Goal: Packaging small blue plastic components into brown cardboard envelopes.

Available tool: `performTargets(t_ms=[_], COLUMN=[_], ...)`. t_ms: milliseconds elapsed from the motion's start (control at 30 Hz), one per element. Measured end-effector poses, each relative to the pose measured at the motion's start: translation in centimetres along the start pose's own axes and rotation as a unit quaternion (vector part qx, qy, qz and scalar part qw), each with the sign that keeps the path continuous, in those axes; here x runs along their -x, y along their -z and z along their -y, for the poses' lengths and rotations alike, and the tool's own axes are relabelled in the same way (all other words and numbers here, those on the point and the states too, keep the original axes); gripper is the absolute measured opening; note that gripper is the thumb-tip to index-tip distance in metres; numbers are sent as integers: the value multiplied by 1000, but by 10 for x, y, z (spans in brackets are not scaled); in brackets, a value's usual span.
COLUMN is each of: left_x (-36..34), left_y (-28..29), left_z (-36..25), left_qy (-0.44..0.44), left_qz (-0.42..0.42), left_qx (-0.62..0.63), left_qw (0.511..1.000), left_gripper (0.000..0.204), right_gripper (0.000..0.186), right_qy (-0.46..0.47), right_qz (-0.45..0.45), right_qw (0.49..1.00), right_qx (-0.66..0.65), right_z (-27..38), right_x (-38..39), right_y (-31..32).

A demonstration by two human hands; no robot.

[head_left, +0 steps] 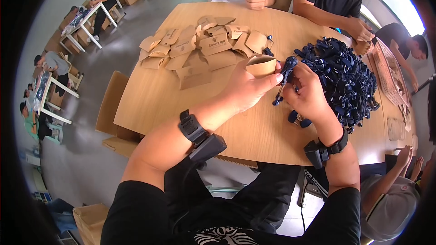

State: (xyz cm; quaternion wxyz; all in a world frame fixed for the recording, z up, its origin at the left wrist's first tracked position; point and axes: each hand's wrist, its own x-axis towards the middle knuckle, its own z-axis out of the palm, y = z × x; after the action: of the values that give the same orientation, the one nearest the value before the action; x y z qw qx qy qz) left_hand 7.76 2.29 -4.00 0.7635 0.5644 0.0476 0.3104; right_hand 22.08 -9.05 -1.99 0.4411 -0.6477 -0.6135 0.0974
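The small brown carton (261,69) was near the centre of the frame, its mouth parted, with a coiled navy earphone bundle (289,66) just beside its right end. Your left hand (247,87) had its grip clasped round the carton, thumb reaching toward the bundle — your right hand (310,90) had its grip pinched on that bundle, with earbuds (276,102) dangling below. Right of centre, a heap of navy earphones (347,75) covered part of the wooden surface (227,134); at upper left of centre lay a pile of brown cartons (200,47). A pink basket (389,75) was at the right — two people (324,2) worked across the top.
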Motion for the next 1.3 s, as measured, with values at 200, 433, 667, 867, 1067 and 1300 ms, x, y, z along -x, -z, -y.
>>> performTargets(t_ms=[200, 433, 667, 867, 1067, 1300], left_x=[-2, -2, -3, -3, -7, -9], left_y=[0, 6, 3, 5, 8, 11], left_z=[1, -4, -2, -1, 10, 18], left_qy=[3, 38, 27, -1, 9, 9], left_qz=[-4, -45, 2, 5, -7, 16], left_qx=[17, -23, 18, -7, -60, -74], left_qw=[1000, 998, 999, 1000, 998, 997], left_gripper=[18, 18, 13, 12, 11, 16], right_gripper=[29, 43, 32, 20, 22, 21], right_qy=[-78, -19, -36, -103, -122, -111], right_qz=[31, 37, -39, -65, -70, -73], right_qw=[981, 975, 976, 949, 929, 958], right_qx=[-177, -218, -213, -292, -343, -256], right_z=[6, -5, -19, -8, -5, -4], right_x=[4, 4, 2, -1, -2, 1], right_y=[2, -3, -8, -9, -9, -7])
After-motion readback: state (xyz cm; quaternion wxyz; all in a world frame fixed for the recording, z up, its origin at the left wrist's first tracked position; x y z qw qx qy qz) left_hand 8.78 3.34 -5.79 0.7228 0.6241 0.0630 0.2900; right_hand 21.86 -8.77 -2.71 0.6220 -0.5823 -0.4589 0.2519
